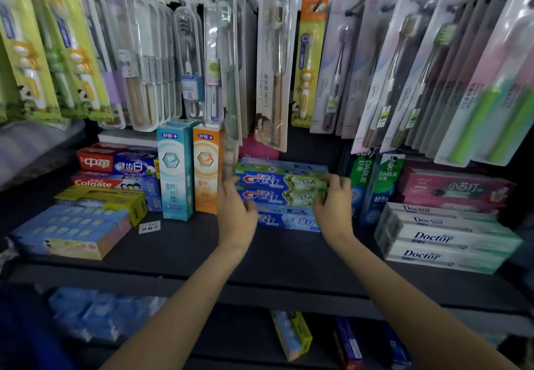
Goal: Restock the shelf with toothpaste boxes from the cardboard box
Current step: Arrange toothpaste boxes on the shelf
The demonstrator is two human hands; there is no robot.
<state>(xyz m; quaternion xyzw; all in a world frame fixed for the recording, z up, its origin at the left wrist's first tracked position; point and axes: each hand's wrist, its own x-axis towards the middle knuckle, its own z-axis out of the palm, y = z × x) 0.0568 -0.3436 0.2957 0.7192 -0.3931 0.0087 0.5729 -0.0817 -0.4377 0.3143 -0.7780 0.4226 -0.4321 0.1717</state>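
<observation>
Both of my hands meet at the middle stack on the dark shelf (274,254). My left hand (235,209) curls round the left ends of two green Crest boxes (281,189), and my right hand (332,205) curls round their right ends, thumb above and fingers wrapped over the front face. The pair lies directly between the two sets of fingers, long axis running left to right along the shelf front, so neither hand is the nearer; each has one end. Beneath the fingers lies a blue Crest box (289,220), on which the green pair appears to rest; whether the weight is fully down I cannot tell. Just outside my left fingers stands an upright orange box (205,170); just outside my right fingers stand the Darlie boxes (375,184). The gap between those neighbours matches the boxes' length closely, so I judge squaring the pair rearward to be the step in hand. The cardboard box is out of view.
</observation>
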